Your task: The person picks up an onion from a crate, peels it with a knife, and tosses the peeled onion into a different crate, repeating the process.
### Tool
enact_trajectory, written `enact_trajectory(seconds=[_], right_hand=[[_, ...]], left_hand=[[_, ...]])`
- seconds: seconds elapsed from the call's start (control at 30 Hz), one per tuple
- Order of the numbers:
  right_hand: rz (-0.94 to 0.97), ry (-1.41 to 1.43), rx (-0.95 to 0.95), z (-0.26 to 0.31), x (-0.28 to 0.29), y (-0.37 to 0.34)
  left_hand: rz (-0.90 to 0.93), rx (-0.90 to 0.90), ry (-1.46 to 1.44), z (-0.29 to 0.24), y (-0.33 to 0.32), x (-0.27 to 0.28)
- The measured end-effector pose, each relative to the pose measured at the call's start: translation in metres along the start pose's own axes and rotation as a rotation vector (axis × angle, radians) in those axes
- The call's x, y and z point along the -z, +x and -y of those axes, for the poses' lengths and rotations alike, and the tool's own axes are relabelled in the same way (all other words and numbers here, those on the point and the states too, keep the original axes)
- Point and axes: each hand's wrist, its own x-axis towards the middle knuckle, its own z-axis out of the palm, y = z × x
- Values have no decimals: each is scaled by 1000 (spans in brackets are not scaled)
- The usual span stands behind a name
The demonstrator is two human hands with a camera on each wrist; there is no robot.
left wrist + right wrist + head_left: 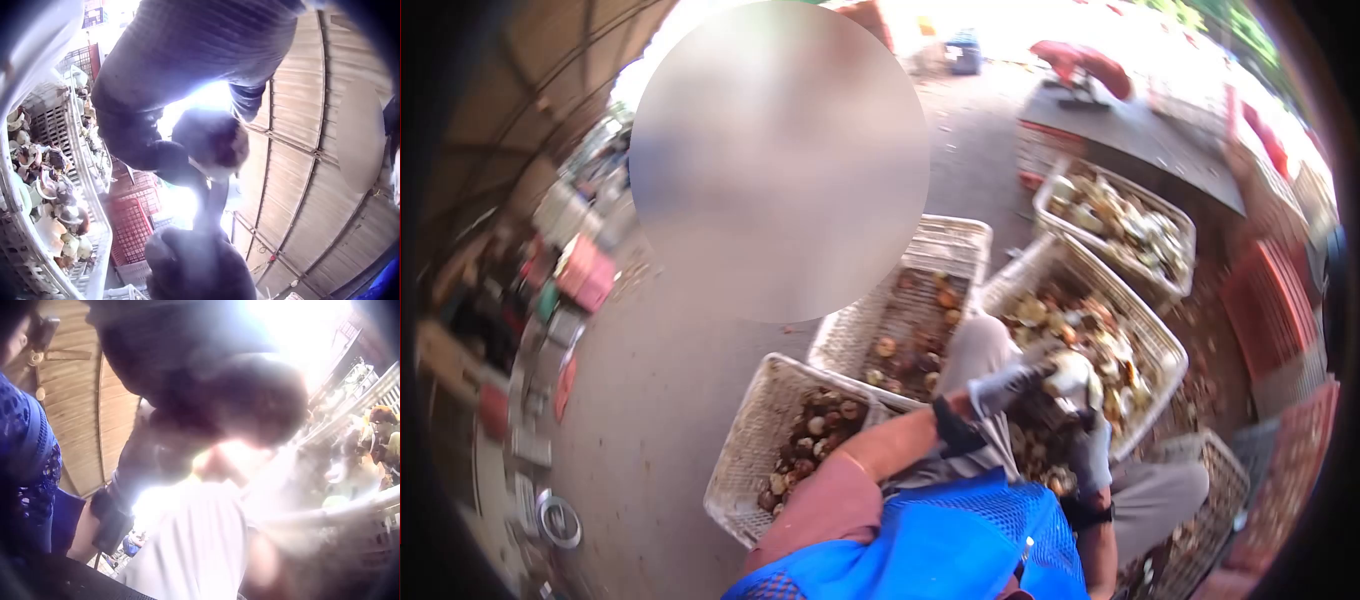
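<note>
In the head view my gloved left hand (pixel 1012 387) grips a pale, partly peeled onion (pixel 1070 374) above my knees. Close below the onion is my gloved right hand (pixel 1090 452). The left wrist view shows the left hand (pixel 194 69) with fingers curled round the onion (pixel 212 142). Beneath it, the right hand (pixel 197 262) holds a narrow, knife-like blade (pixel 216 203) that reaches up to the onion's underside. Glare and blur hide much of the right hand (pixel 250 400) in the right wrist view.
A white basket (pixel 1165 385) beside my knee holds onion skins and scraps; another scrap basket (pixel 1185 270) stands beyond. A basket of small brown onions (pixel 735 480) stands left, beside a larger basket (pixel 970 235) with a few onions. Red crates (pixel 1270 310) line the right side.
</note>
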Motion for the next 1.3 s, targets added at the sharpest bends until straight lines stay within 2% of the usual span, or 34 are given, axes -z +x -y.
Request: enact_trajectory(seconds=[0.03, 0.1, 0.13, 0.17, 0.27, 0.37, 0.47, 0.57, 0.67, 0.7, 0.73, 0.77, 0.8, 0.83, 0.87, 0.9, 1.0, 1.07, 1.17, 1.23, 1.3], right_hand=[[16, 13, -22, 11, -4, 2], [-192, -260, 295, -26, -20, 13], [-224, -342, 374, -26, -26, 10], [-263, -425, 452, -27, -32, 8], [-246, -535, 388, -26, -28, 4], [-75, -235, 383, -10, -30, -6], [105, 235, 103, -34, -25, -8], [195, 202, 72, -33, -19, -9], [339, 132, -166, -5, -5, -12], [352, 271, -245, 10, -6, -11], [355, 410, -331, 27, -9, -12], [326, 554, -427, 42, -11, -15], [359, 571, -372, 49, -16, -14], [385, 451, -374, 58, -8, -13], [413, 331, -373, 67, 1, -12], [459, 417, -454, 81, 10, -14], [432, 303, -294, 53, 17, -15], [293, 208, -218, 51, 16, -22], [149, -237, 233, 38, 15, -23], [189, -275, 124, 38, 20, -28], [156, -236, 188, 22, 17, -30]], left_hand=[[9, -73, -35, 4, 1, 4], [-86, -80, -49, -24, -16, -35], [-159, -91, 18, -19, -10, -29], [-119, -89, -5, -14, -14, -20], [-50, -39, -9, -21, -19, -12], [8, -60, 44, -20, -23, 4], [16, -12, 68, -26, -28, 6], [37, 65, 71, -36, -35, 8], [91, 113, 83, -38, -32, 17], [113, 124, 89, -40, -30, 19], [61, 147, 84, -43, -32, 22], [120, 109, 202, -34, -25, 44], [32, 124, 348, -51, -31, 29], [63, 271, 317, -71, -34, 18], [67, 225, 102, -55, -27, 30], [113, 283, 144, -66, -26, 18], [96, 289, 46, -52, -24, 22], [56, 241, 31, -41, -22, 13], [92, 254, 4, -41, -16, 14], [92, 262, 0, -41, -16, 8], [88, 271, -7, -41, -16, 7]])
